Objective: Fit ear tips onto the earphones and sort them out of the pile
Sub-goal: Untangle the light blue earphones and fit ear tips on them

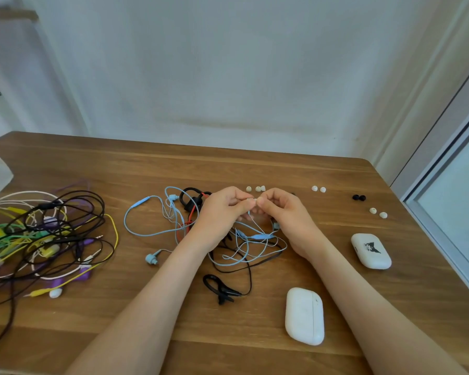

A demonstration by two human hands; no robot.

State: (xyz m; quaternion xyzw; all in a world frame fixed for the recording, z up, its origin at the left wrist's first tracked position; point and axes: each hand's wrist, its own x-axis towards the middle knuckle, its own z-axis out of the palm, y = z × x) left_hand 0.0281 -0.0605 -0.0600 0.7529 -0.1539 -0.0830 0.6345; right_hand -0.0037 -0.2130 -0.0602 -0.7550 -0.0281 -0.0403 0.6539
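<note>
The left hand (pixel 222 212) and right hand (pixel 282 212) meet fingertip to fingertip above the middle of the table (pixel 336 266), both with fingers curled in a fine pinch. Between them sits a small white piece that looks like an ear tip (pixel 256 199), on the right hand's side. The left hand appears to pinch one bud of the blue earphones (pixel 259 236), though the bud itself is hidden by the fingers. A thin blue lead drops from the meeting point to the loops lying under both wrists.

The join runs left to right, so the tip lies just to the right of the bud, touching or nearly so. I judge that seating it calls for a straight push along that line, with the left hand holding steady.

Further out, tangled with the blue loops, are black earphones (pixel 220 289) with ear hooks and a red cable (pixel 188 221). Toward the far edge lie the spare ear tips (pixel 260 188), with more white and black pairs near the right edge. Two white cases (pixel 305 316) rest nearer the front right. The pile (pixel 44 234) of many-coloured earphones sits by the left edge, well apart from the hands.
</note>
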